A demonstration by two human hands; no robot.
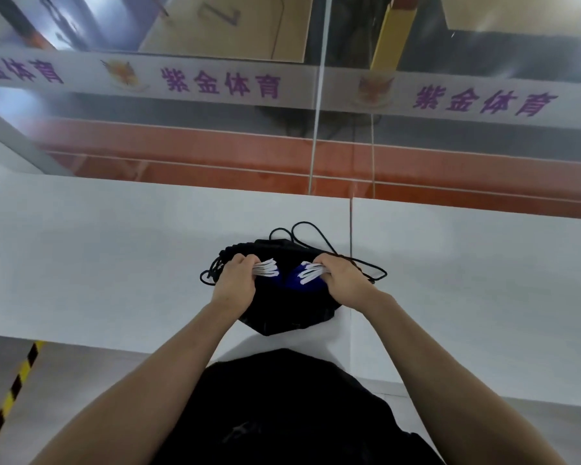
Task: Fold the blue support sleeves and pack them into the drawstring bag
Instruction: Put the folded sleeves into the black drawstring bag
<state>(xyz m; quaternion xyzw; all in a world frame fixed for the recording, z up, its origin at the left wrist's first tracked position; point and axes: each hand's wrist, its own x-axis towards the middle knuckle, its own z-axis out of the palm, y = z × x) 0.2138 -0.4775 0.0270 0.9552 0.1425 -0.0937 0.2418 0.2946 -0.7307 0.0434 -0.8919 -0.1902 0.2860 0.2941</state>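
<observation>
- left hand: fingers curled tight, pinching a bunch of white-edged sleeve ends at the left side of the bag mouth; may also catch the bag rim, can't tell
- right hand: fingers curled likewise, pinching a 2nd bunch of white edges at the right side of the mouth
- both hands sit at the bag opening, apart from each other, w/ blue fabric showing between them
- blue support sleeves: sunk into the bag mouth, only a dark-blue patch + white trim visible; exact count can't be told, white edges show as 2 bunches, several layers each
- drawstring bag: 1, black, lying on the worktop near its front edge, mouth facing away from the person, bottom corner toward the body
- black cord: loops out past the bag's far side + to the right onto the worktop; more cord bunched at the left by the left hand
- worktop: white, 1 seam line running front to back just right of the bag
- 2 bare forearms in view, black clothing at the bottom of frame
</observation>
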